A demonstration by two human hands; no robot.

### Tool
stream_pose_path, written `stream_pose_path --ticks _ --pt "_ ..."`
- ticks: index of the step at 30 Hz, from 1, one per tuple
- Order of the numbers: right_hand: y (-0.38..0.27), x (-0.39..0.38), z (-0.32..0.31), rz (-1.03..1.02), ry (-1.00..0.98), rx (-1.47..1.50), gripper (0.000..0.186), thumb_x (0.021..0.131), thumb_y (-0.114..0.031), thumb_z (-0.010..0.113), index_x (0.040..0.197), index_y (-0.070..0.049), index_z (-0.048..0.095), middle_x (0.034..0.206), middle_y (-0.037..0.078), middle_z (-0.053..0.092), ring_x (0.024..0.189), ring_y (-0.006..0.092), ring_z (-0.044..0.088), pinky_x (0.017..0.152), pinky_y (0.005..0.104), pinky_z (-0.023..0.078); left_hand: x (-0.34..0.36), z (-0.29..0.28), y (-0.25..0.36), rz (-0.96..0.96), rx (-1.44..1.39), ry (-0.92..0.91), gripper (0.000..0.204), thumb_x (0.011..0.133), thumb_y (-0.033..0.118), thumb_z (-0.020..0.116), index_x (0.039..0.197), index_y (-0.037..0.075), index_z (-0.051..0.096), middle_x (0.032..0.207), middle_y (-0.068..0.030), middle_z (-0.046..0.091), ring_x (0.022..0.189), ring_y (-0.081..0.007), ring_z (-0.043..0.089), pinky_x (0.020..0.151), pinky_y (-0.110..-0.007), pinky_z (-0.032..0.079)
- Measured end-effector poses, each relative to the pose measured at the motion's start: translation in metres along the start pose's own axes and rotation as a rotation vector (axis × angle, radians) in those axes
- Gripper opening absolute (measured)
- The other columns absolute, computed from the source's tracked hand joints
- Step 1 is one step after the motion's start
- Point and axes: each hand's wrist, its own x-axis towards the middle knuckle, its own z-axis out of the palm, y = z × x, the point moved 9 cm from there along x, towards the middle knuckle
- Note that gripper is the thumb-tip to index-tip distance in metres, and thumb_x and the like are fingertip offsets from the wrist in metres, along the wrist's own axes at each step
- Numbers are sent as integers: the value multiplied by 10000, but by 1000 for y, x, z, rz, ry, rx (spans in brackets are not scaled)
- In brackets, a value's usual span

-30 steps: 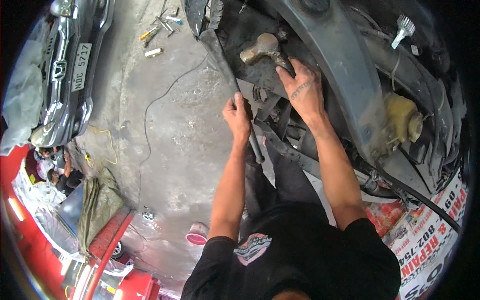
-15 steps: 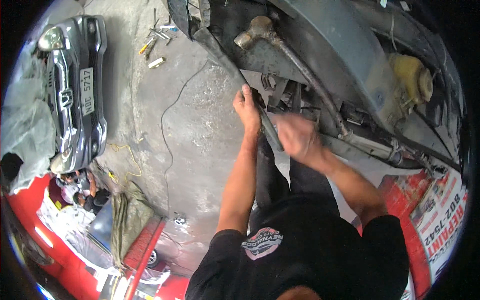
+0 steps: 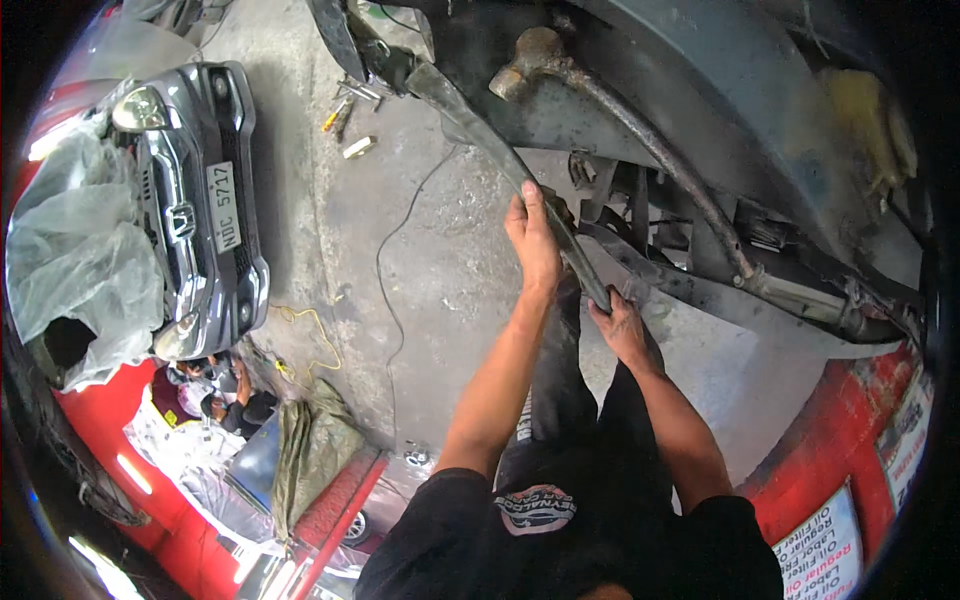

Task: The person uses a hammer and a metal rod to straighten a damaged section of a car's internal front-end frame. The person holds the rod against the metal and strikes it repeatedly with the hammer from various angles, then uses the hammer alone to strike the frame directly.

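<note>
Both my hands hold a long dark grey bar (image 3: pixel 485 137) that slants from the vehicle's torn-looking dark edge (image 3: pixel 375 55) down towards me. Its far end is wide and flat and meets that edge; whether it is fixed there I cannot tell. My left hand (image 3: pixel 535 242) is closed round the middle of the bar, thumb lying along the top. My right hand (image 3: pixel 622 328) grips its near end, fingers wrapped round the tip. To the right of the bar, a rusty hammer-headed tool (image 3: pixel 640 130) with a long metal handle lies against the grey body panel (image 3: pixel 690 60).
Hand tools (image 3: pixel 345 108) and a small pale block (image 3: pixel 358 147) lie on the concrete floor (image 3: pixel 440 260). A dark cable (image 3: pixel 385 270) runs across it. At left is a car's front end (image 3: pixel 205 210) beside plastic sheeting (image 3: pixel 75 240). Another person (image 3: pixel 240 405) is at lower left.
My right hand, blurred and raised beside the bar before, now grips its near end. My left hand keeps its hold. The whole view has shifted, with the scene moving rightward and down on the left side.
</note>
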Motion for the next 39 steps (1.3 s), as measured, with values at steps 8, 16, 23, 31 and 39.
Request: stream_pose_path --ticks 8,16,23,31,39 --pt "21 25 -8 -163 268 -93 426 887 -322 780 1052 55 669 809 244 690 757 433 698 733 497 567 38 -4 38 274 479 25 436 1065 417 582 1007 -15 581 782 -93 633 613 -175 591 576 -325 507" --pt "21 32 -16 -156 268 -59 368 886 -240 756 1086 59 678 910 274 712 799 478 681 753 502 556 49 23 26 115 25 7 476 1047 543 549 863 114 456 627 -24 446 488 -162 449 442 -349 398" --pt "21 34 -15 -176 272 -111 434 882 -272 759 1159 56 688 1024 289 712 923 464 695 810 501 560 46 29 29 109 -29 60 474 1045 556 545 858 133 443 600 1 387 462 -142 398 423 -335 346" --pt "43 44 2 276 -72 -14 490 870 -316 751 1182 57 686 1107 297 703 1043 470 678 917 519 537 46 22 35 202 52 115 475 1055 531 543 857 109 449 588 5 381 443 -130 384 397 -320 328" --pt "46 51 2 -26 124 -73 509 884 -322 730 1204 69 677 1145 306 689 1044 468 674 891 496 551 52 23 29 244 41 135 483 1055 518 552 843 95 455 576 -16 421 423 -138 401 379 -328 350"
